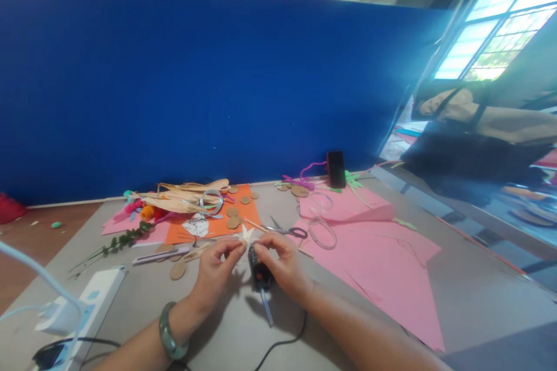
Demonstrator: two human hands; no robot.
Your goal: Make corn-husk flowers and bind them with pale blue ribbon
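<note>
Just beyond the glue gun (260, 274), a pale pointed piece (246, 234) was pinched by the left hand (220, 266); the right hand (284, 261) was narrowed beside it, its hold unclear; shaping seemed partly done; pale strips (180, 202), beyond and left of the gun, were left loose.

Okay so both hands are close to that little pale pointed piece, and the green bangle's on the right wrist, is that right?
Not quite: the head view shows the green bangle on the left wrist, not the right. The left hand and right hand are indeed both close to the pale pointed piece.
</note>
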